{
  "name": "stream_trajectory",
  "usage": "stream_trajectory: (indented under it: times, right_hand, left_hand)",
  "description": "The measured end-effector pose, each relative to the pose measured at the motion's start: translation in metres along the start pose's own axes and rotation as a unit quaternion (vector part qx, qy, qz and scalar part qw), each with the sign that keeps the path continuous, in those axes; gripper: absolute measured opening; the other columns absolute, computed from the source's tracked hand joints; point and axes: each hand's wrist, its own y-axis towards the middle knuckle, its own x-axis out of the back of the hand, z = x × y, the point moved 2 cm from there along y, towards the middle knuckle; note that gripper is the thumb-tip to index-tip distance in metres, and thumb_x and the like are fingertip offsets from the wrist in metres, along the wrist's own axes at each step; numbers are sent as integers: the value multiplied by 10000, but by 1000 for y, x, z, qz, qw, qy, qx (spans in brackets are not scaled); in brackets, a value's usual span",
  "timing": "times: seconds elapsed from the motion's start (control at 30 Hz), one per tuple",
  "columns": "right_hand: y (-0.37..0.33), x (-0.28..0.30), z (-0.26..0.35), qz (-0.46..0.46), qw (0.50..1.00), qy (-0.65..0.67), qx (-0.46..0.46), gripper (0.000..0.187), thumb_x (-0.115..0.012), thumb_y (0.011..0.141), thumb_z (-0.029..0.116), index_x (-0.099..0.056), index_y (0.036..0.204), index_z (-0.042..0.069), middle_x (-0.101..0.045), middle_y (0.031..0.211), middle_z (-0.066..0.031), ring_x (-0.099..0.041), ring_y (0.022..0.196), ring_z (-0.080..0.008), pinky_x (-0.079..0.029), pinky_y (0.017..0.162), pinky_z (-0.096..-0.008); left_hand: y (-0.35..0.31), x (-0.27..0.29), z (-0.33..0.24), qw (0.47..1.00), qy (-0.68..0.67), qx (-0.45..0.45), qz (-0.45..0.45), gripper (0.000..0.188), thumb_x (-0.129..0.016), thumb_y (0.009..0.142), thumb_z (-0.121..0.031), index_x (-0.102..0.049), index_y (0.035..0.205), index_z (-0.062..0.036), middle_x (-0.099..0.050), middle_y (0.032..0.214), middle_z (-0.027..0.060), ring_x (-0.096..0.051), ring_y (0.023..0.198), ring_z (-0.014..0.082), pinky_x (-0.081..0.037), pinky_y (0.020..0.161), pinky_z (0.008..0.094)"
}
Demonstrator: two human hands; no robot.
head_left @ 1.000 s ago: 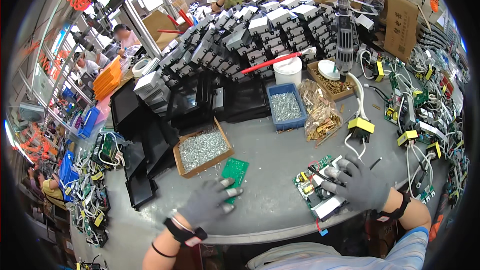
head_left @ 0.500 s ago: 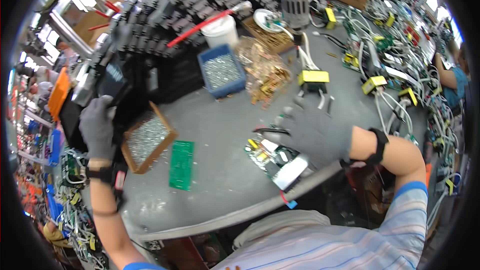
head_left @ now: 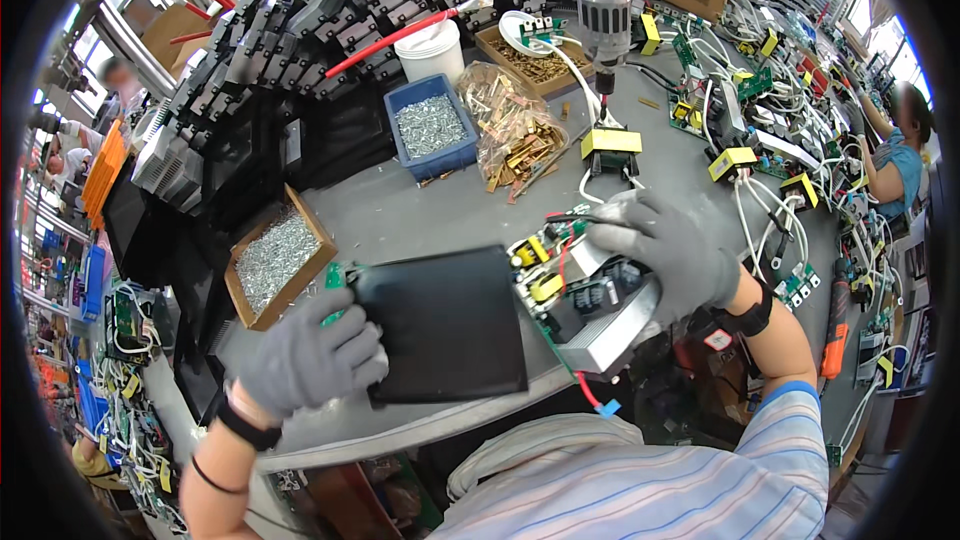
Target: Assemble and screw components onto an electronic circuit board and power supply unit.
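Gloved in grey, my left hand (head_left: 312, 355) is closed on the left edge of a flat black panel (head_left: 450, 325) near the table's front edge. My right hand (head_left: 668, 252), also gloved, grips a populated circuit board (head_left: 562, 315) from its right side; the board carries yellow parts, a silver heatsink and a red wire with a blue end. The panel's right edge is close beside this board. Mostly hidden behind the panel and my left hand lies a bare green board (head_left: 335, 276). A yellow-wrapped transformer (head_left: 611, 142) with white wires stands beyond my right hand.
A cardboard tray of screws (head_left: 326, 252) and a blue bin of screws (head_left: 402, 147) stand left and behind. Beside them lies a plastic bag of brass-coloured parts (head_left: 520, 130). An electric screwdriver (head_left: 603, 15) hangs above. Wired boards (head_left: 760, 165) crowd the right; black housings fill the left.
My left hand has come from the black housings at the left to the front middle, bringing the black panel. The populated board is now lifted and tilted in my right hand.
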Motion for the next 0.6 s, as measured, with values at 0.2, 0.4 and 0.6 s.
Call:
stream_trajectory:
  times: [0.2,0.4,0.6]
  right_hand:
    - [-1,1,4,3,999,-42,-12,907,-791,526,469,-513,1290,67,-547,1165,-162,-514,983,-364,-436,876,-450]
    - [2,11,3,3,996,-89,-11,860,-771,532,378,-511,1293,70,-552,1139,-138,-516,979,-362,-443,870,-438]
    - [20,0,17,1,994,-92,-59,890,-791,492,383,-524,1278,63,-548,1055,-120,-518,939,-339,-453,821,-428]
  left_hand:
    - [65,-32,40,999,8,-51,-11,224,-621,696,-140,-554,908,-119,-563,1102,72,-538,1035,261,-455,903,387]
    - [55,-48,-53,922,-231,311,19,684,-696,741,-394,-473,1324,-114,-446,1340,211,-415,1235,408,-317,1007,553]
    - [85,-54,-111,923,-159,348,-26,600,-664,750,-311,-515,1288,-91,-436,1333,223,-413,1232,422,-340,987,567]
